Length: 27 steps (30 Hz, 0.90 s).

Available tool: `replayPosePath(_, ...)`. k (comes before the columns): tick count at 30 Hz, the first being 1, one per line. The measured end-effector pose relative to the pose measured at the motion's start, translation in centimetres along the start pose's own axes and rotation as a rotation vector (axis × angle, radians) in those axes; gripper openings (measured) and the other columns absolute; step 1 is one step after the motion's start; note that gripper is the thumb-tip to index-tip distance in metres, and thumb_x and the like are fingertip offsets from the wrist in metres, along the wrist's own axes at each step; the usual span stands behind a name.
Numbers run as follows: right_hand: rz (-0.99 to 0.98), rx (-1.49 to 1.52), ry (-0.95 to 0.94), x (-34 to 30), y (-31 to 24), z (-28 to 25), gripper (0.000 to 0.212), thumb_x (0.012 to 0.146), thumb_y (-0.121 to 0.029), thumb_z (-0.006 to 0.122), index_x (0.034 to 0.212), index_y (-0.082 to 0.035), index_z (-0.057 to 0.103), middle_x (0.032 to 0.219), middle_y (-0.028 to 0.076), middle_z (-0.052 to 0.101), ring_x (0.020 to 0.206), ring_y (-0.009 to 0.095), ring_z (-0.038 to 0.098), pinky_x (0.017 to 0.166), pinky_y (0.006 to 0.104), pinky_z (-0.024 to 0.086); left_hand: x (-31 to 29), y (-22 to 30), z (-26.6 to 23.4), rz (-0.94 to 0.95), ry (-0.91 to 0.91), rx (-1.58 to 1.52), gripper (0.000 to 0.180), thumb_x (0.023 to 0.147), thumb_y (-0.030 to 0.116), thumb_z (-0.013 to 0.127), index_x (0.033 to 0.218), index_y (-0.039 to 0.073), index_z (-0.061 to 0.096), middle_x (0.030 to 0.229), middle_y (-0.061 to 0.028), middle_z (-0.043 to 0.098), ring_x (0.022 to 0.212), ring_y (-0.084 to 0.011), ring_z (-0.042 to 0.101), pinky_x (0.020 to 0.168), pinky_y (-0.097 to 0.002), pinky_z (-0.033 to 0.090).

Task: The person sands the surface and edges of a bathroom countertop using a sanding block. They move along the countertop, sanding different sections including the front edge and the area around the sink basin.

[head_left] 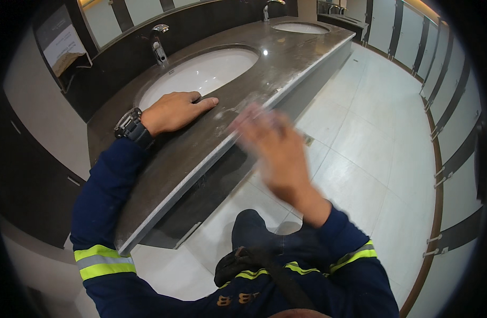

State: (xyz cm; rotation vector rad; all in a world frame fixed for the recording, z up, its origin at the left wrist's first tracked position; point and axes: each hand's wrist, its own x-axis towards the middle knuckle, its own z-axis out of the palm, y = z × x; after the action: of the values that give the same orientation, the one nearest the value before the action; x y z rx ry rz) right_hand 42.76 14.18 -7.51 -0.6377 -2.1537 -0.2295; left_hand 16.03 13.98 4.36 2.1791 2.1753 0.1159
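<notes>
My left hand (174, 112) leans on the dark stone counter (164, 175) at the near rim of the white oval sink (211, 71). Its thumb is stretched out on the counter; the other fingers are partly hidden behind the knuckles. My right hand (278, 153) is at the counter's front edge, with smeared fingers over a whitish, dusty patch (248, 103). A pinkish blur shows at those fingertips, and I cannot make out whether they hold anything. A black watch (131, 124) is on my left wrist.
A chrome tap (158, 45) stands behind the near sink; a second sink (300, 28) and tap (270, 8) are farther along. White cubicle doors (450, 106) line the right side, beyond the pale tiled floor (354, 153). A dark cabinet panel (201, 196) lies under the counter edge.
</notes>
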Motion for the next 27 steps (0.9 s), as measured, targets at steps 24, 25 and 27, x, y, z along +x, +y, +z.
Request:
replayPosePath(24,0.020,0.023,0.057,-0.7,-1.9,1.0,0.081,0.077,0.000,0.061,0.155,-0.019,0.053,0.165,0.012,0.044,0.142,0.042,0.045,0.111,0.0537,0.042,0.6,0.3,0.6,0.006,-0.001,-0.020,0.083,0.105,0.070,0.040,0.121,-0.006,0.071,0.114,-0.0317,0.071,0.110,-0.0454,0.068,0.099,-0.0477,0.050)
replayPosePath(25,0.013,-0.030,0.055,-0.5,-1.1,0.9,0.080,0.077,-0.001,0.061,0.155,-0.019,0.054,0.165,0.012,0.044,0.142,0.042,0.045,0.110,0.0536,0.043,0.8,0.3,0.4,0.022,0.017,-0.014,0.083,0.105,0.069,0.040,0.121,-0.006,0.071,0.115,-0.0317,0.071,0.110,-0.0453,0.068,0.099,-0.0476,0.050)
replayPosePath(27,0.004,-0.091,0.044,0.2,2.2,1.5,0.079,0.078,-0.002,0.061,0.155,-0.019,0.054,0.165,0.012,0.044,0.142,0.041,0.045,0.110,0.0533,0.043,-0.3,0.0,0.2,-0.003,0.009,-0.006,0.082,0.105,0.069,0.041,0.121,-0.006,0.071,0.115,-0.0318,0.071,0.111,-0.0453,0.068,0.099,-0.0475,0.051)
